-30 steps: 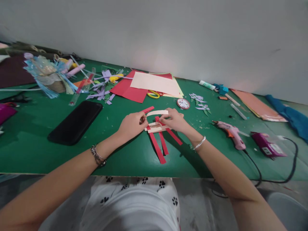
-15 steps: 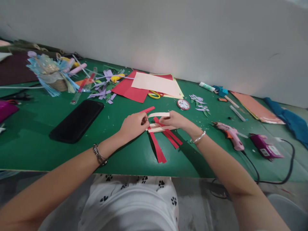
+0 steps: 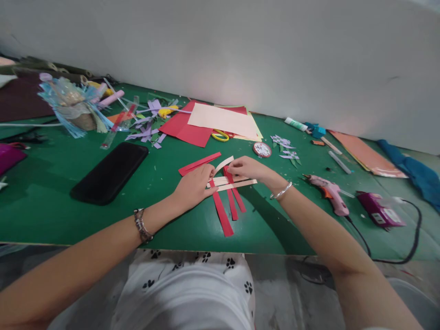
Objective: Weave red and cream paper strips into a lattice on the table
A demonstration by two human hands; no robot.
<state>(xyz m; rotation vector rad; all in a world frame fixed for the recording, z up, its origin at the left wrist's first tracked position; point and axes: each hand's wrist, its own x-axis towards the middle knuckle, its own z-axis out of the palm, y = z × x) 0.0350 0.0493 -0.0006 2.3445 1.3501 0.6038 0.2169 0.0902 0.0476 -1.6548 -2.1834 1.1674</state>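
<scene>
My left hand [image 3: 197, 184] is closed at the left end of a small weave of paper strips, its fingertips pinching a pale cream strip [image 3: 225, 163] that curves upward. Its thumb lies by the lower cream strip [image 3: 237, 185]. Red paper strips [image 3: 222, 215] cross under and over the cream ones and fan out toward me. My right hand [image 3: 248, 167] has its fingertips pressed together at the upper ends of the red strips, close to the curved strip's raised end. Behind my left hand lie loose red strips [image 3: 199, 163].
A black phone [image 3: 110, 173] lies left. Red sheets [image 3: 185, 130], a pale sheet [image 3: 223, 120] and yellow-handled scissors [image 3: 220, 135] are behind the weave. On the right are a round tin [image 3: 261, 149], a pink glue gun [image 3: 328, 190], a purple power box [image 3: 380, 208] and its cord.
The cream strip's right end has come free of my right hand and sticks up. My right fingers have shifted left to the red strips, whose lower ends swung left. My left hand has settled lower.
</scene>
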